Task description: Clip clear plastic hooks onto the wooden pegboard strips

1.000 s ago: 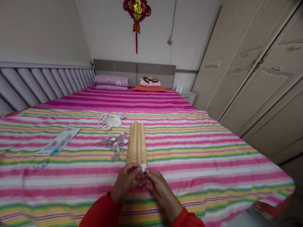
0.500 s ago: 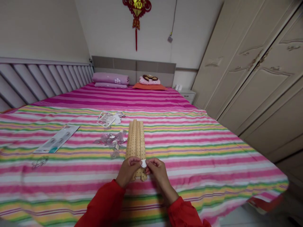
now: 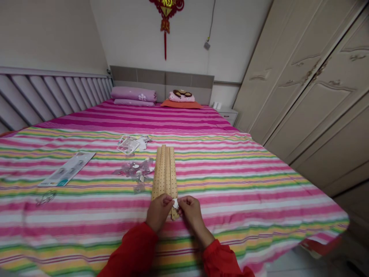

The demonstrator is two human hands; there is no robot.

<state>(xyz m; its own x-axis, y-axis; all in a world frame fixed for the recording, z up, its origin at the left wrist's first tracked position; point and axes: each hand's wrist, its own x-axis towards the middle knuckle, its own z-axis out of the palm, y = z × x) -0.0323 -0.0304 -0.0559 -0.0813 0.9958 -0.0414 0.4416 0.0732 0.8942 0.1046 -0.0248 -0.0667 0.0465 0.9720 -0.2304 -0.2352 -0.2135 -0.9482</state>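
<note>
A small white piece (image 3: pixel 175 204) with a thin metallic part at its lower edge is pinched between my two hands; its exact kind is too small to make out. My left hand (image 3: pixel 159 211) is closed, with thumb and fingertips at the piece's left side. From the other side, the closed fingers of my right hand (image 3: pixel 190 211) grip its right edge. Directly beneath lies a long wooden board (image 3: pixel 165 169) of pale strips dotted with rows of small holes. My left hand covers part of its near end.
Clear plastic packets (image 3: pixel 138 169) with small white pieces lie left of the board. Behind them is a pile of packaging cards (image 3: pixel 129 144). Farther left are a long blister pack (image 3: pixel 67 169) and a tangle of thin wire-like pieces (image 3: pixel 46 197). Everything rests on a striped bedsheet (image 3: pixel 245 200).
My left hand has moved slightly right and turned, covering more of the board's near end. The white piece stays between both hands, barely shifted.
</note>
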